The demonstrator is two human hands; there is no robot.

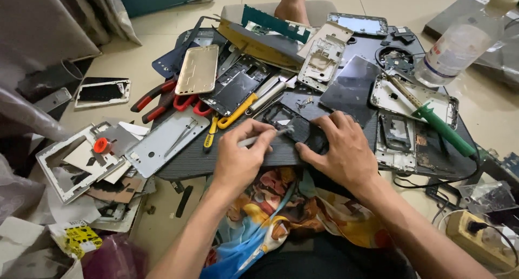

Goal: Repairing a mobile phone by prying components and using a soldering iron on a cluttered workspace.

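My left hand (240, 157) grips a thin silver tool (265, 136), its tip resting on a dark phone frame (292, 125). My right hand (340, 146) presses down on the same frame from the right, fingers spread over its lower edge. The frame lies on a black ribbed mat (200, 157) in front of my lap, which is covered by colourful patterned cloth (281, 209).
Phone parts are strewn over the mat: a gold back cover (198, 69), red-handled pliers (154, 98), a yellow-handled tool (230, 117), a green-handled screwdriver (440, 129), several frames and screens. A plastic bottle (459, 46) stands at the right, a power strip (478, 233) lower right.
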